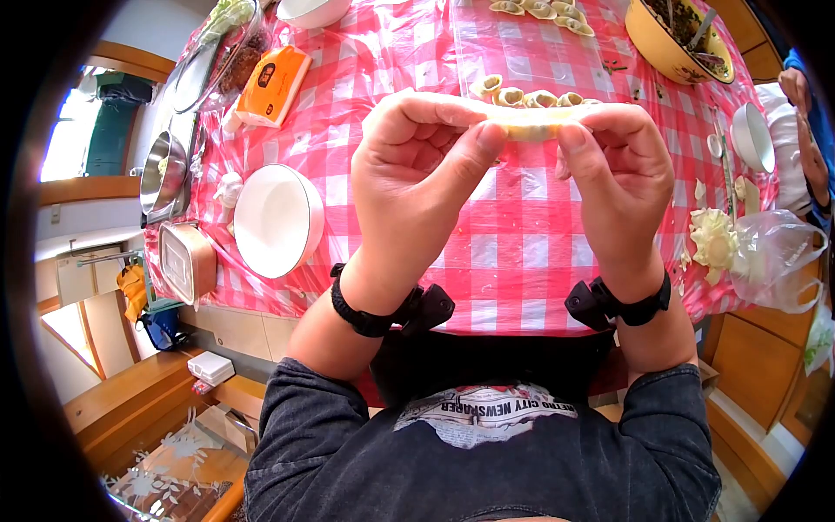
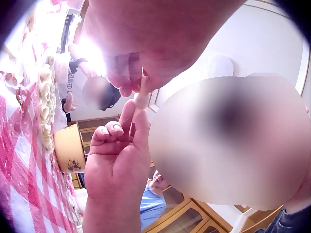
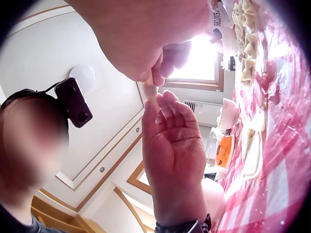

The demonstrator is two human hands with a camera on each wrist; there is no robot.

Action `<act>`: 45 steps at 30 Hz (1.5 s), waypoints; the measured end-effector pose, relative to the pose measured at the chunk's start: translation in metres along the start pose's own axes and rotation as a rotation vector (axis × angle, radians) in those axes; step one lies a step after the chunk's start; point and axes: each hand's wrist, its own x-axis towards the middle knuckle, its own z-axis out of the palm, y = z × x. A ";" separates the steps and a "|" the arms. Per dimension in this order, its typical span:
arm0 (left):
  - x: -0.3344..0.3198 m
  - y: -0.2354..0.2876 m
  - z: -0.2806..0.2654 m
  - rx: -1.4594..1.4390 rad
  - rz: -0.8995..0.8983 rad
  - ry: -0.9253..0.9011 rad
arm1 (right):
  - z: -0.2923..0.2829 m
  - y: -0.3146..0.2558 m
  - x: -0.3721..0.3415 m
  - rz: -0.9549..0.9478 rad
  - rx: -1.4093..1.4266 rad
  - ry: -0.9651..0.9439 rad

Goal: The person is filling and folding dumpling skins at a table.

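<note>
Both hands hold one pale, elongated piece of dough (image 1: 531,123) above the table in the head view. My left hand (image 1: 417,174) pinches its left end between thumb and forefinger. The other end is pinched the same way by my right hand (image 1: 622,174). Side on, the dough (image 2: 142,99) looks narrow between the two hands in the left wrist view, and the dough (image 3: 151,91) shows likewise in the right wrist view. Just beyond the fingers lies a row of folded dumplings (image 1: 539,98), partly hidden by the dough and hands.
More dumplings (image 1: 557,12) lie farther back. A yellow bowl of filling (image 1: 654,43) stands back right, a white bowl (image 1: 277,221) at left, near an orange packet (image 1: 273,85). Cabbage (image 1: 713,239) and a plastic bag (image 1: 777,257) are at right. Other people are around the table.
</note>
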 end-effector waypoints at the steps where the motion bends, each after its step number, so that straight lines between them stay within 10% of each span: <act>1: 0.000 0.000 0.000 0.000 -0.001 0.000 | 0.000 0.000 0.000 0.005 0.002 0.006; 45: -0.002 0.001 0.002 0.225 -0.032 -0.411 | -0.014 0.006 0.016 0.477 0.253 -0.108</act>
